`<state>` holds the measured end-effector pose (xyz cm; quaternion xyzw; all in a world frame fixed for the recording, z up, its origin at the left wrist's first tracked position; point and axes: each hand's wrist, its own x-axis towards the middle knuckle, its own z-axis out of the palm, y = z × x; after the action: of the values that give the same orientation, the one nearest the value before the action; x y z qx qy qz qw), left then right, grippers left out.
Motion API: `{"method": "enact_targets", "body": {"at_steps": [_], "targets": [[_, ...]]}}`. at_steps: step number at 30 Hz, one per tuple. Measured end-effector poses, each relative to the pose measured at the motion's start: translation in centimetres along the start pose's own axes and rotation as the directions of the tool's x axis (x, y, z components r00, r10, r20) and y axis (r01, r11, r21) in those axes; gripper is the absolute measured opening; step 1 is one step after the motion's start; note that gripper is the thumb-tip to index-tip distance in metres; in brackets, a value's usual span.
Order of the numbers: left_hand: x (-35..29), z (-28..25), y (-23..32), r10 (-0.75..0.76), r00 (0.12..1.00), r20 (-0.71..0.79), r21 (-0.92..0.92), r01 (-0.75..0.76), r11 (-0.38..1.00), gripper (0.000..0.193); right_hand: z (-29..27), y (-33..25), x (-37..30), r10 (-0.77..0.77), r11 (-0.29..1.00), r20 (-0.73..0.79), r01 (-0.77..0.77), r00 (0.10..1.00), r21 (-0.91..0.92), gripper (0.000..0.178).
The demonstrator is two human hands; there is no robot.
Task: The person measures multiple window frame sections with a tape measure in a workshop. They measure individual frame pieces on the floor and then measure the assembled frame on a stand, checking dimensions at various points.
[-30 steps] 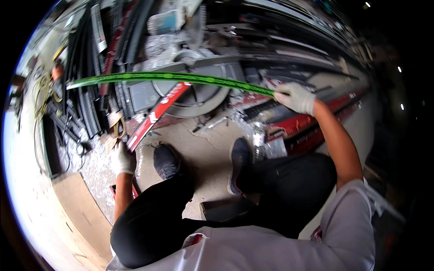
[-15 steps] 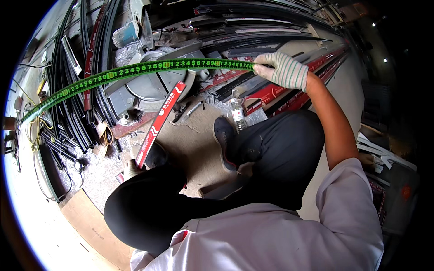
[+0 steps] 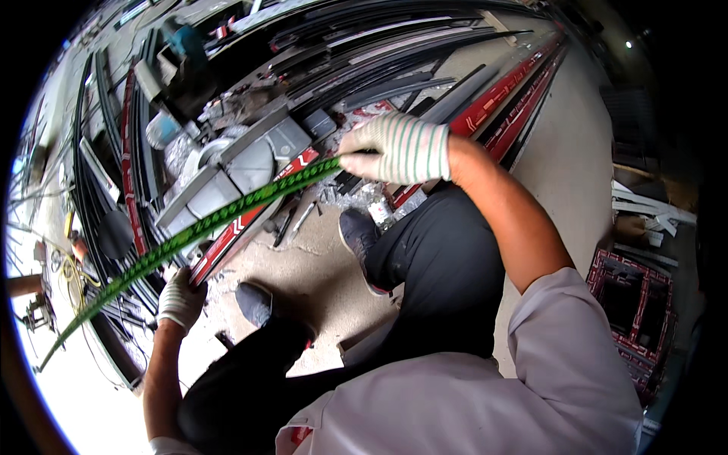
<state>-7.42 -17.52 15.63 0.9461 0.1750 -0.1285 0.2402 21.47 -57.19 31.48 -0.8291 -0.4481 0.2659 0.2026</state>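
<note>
Between the thumb and fingers of my right hand (image 3: 394,148), in a white knit glove with green stripes, is the near end of a green tape measure blade (image 3: 193,231). The blade slants down to the lower left past my left hand, its far end hanging free. My left hand (image 3: 180,298), gloved too, is closed around the lower end of a short red-faced strip (image 3: 227,240). This strip tilts up to the right, and the blade crosses in front of its upper part. Behind both stands a grey metal saw (image 3: 254,163) with a round base on the floor.
Long red-covered profiles (image 3: 485,106) lie at the back right. Bundles of black profiles (image 3: 92,152) lie at the left. A pen-like stick (image 3: 305,218) and a clear bottle (image 3: 379,212) are near my feet. Red-patterned frames (image 3: 629,303) stand at the right; a yellow cable (image 3: 73,271) at the left.
My right hand has come left and lower with the tape, which slants more steeply. My left hand has risen into fuller view with the red strip. The whole view has shifted.
</note>
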Motion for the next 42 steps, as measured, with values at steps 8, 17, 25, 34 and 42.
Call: {"method": "enact_targets", "body": {"at_steps": [8,17,25,34,42], "targets": [[9.4,8.7,4.8,0.050,0.951,0.304,-0.178,0.006,0.984,0.010,-0.4,3.1,-0.2,-0.033,0.999,-0.038,0.034,0.999,0.013,0.028],[16.8,21.9,18.3,0.134,0.969,0.208,-0.270,-0.075,0.960,0.036,-1.2,5.0,-0.3,0.016,0.992,0.009,-0.017,1.000,0.123,0.028],[20.5,26.4,20.9,0.065,0.977,0.204,0.204,-0.108,0.973,0.049,-0.6,7.3,0.5,0.009,0.996,0.044,-0.013,0.999,0.093,0.028],[21.5,25.8,20.8,-0.048,0.985,0.165,0.290,-0.002,0.957,0.027,-1.0,5.5,2.1,0.015,0.996,0.022,-0.017,1.000,0.090,0.019],[18.4,23.2,19.9,0.016,0.979,0.205,0.124,-0.042,0.991,0.037,0.5,5.3,2.7,0.015,0.998,0.074,-0.019,0.997,0.057,0.016]]}}
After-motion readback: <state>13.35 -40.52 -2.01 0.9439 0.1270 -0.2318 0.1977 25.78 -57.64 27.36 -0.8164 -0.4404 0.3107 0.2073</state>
